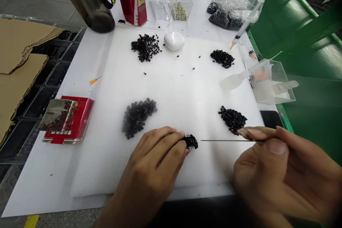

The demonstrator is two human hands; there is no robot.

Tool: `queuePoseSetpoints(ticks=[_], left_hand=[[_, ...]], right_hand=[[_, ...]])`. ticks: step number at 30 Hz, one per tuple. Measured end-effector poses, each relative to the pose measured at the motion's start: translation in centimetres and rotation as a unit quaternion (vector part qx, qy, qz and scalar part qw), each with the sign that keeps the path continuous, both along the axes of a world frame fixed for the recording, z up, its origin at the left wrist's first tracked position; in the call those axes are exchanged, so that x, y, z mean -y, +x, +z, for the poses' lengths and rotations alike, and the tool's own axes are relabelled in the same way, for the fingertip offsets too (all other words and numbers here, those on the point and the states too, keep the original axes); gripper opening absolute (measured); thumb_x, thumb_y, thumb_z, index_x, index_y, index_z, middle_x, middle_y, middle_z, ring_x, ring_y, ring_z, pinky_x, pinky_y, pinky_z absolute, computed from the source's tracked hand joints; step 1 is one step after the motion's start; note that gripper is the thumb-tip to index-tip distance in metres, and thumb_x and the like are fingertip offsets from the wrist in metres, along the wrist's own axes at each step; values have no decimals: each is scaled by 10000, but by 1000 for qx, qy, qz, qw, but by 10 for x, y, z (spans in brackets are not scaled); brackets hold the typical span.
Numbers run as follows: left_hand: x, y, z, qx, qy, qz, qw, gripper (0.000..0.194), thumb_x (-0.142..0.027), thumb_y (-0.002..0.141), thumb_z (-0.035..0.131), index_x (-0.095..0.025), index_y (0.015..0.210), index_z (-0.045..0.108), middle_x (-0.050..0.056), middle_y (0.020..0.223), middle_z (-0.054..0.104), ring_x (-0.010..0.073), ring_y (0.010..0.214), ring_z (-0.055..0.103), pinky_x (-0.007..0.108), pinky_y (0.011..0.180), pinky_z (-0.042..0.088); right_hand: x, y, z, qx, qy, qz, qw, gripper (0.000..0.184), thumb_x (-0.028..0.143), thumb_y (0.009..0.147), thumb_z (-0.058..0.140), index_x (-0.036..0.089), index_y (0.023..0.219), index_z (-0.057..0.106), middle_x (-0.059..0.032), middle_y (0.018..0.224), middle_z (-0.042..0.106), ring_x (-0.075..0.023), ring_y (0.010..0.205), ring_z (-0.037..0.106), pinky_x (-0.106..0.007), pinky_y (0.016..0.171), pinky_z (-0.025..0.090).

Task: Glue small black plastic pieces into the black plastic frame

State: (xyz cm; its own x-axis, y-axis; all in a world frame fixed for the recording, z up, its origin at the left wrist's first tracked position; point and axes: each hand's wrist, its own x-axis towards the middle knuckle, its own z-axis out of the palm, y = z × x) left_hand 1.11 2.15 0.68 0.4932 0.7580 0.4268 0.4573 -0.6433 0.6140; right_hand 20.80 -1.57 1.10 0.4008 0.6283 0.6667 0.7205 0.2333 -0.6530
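Observation:
My left hand (pixel 157 156) is closed on a small black part (pixel 191 142) near the front of a white foam pad (pixel 173 89); most of the part is hidden under the fingers. My right hand (pixel 278 164) pinches a thin dark needle (pixel 227 140). Its tip points left and ends a little short of the black part, not touching it. Close by the right fingertips lies a pile of small black pieces (pixel 233 118). Another pile of black square pieces (pixel 139 115) lies beyond my left hand, partly blurred.
Farther back are black bits (pixel 145 47), a white rounded lump (pixel 174 41) and black grains (pixel 222 58). A syringe (pixel 245 25), a plastic bag (pixel 237 3) and a clear box (pixel 272 85) stand right. A red box (pixel 66 119) and orange needle tip (pixel 94 80) lie left; a dark bottle (pixel 93 10) stands behind.

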Motion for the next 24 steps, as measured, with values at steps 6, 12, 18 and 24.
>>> queuePoseSetpoints(ticks=[6,12,18,24], left_hand=[[1,-2,2,-18,-44,-13,999,153,-17,955,622,-126,1013,713,76,1189,673,224,1185,557,390,1043,496],[3,-4,6,-13,-54,-30,998,167,21,939,617,-117,1002,686,71,1183,629,193,1115,548,360,984,505],[2,-2,6,-13,-54,-32,998,155,13,940,627,-113,1006,689,64,1174,635,183,1089,555,348,957,515],[1,-1,7,-13,-58,-31,998,154,9,947,620,-114,1011,687,65,1182,635,185,1096,551,352,965,512]], right_hand=[[9,2,-2,-15,-37,56,998,378,38,930,629,231,1249,694,-21,988,733,-180,840,702,-345,687,615],[9,3,3,-39,-61,91,993,404,42,924,655,256,1266,690,-18,1021,743,-160,718,694,-362,651,645],[9,0,9,-40,-98,99,989,467,3,899,652,267,1283,668,14,1050,734,-120,642,682,-354,696,663],[9,5,6,-44,-80,140,986,493,-34,891,618,257,1285,672,19,1054,727,-120,681,680,-340,703,657]])
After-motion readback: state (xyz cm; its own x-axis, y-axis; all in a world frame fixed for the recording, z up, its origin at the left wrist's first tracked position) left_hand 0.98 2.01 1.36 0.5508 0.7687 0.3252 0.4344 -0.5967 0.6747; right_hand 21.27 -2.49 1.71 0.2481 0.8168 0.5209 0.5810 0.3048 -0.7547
